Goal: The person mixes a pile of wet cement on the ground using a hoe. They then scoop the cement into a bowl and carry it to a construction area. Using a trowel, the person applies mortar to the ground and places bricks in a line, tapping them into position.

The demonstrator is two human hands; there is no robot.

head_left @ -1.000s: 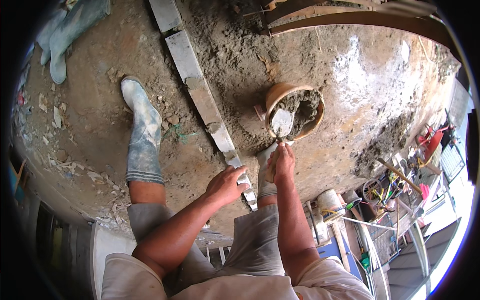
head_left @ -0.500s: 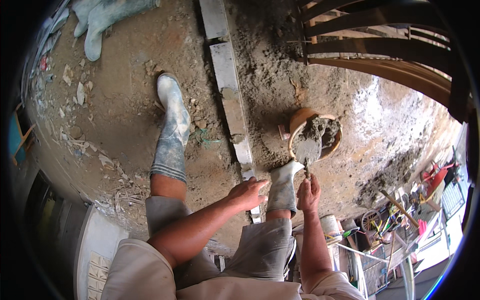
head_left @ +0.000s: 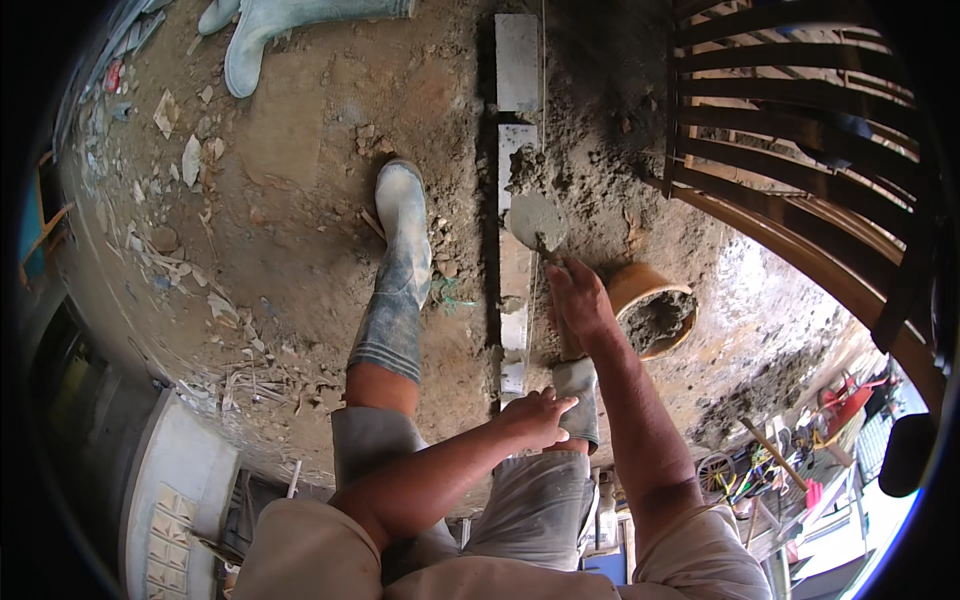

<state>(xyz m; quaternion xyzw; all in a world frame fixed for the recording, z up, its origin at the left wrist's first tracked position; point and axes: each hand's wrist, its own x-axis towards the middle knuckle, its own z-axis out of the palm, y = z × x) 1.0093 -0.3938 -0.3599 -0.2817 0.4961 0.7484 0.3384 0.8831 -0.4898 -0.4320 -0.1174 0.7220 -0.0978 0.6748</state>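
My right hand (head_left: pixel 582 305) is closed round the handle of a trowel (head_left: pixel 537 222), whose round grey blade lies over the row of pale blocks (head_left: pixel 516 75). A clump of wet mortar (head_left: pixel 526 168) sits at the blade's far edge, on top of the blocks. To the right of that hand stands an orange-brown bucket (head_left: pixel 632 285), tilted in view, with mortar (head_left: pixel 657 318) inside. My left hand (head_left: pixel 537 418) hovers above my right knee area, fingers partly stretched out and nothing in them, near the blocks' near end.
A taut string (head_left: pixel 543 90) runs along the blocks' right side. Dark wooden slats (head_left: pixel 790 130) rise at the far right. Another person's boot (head_left: pixel 250 50) is at the far left. Rubble (head_left: pixel 190 160) litters the left ground; tools and a red wheelbarrow (head_left: pixel 848 405) crowd the right.
My right hand has lifted the trowel out of the bucket and carried it left and forward over the blocks. A mortar clump now sits there. The view has shifted.
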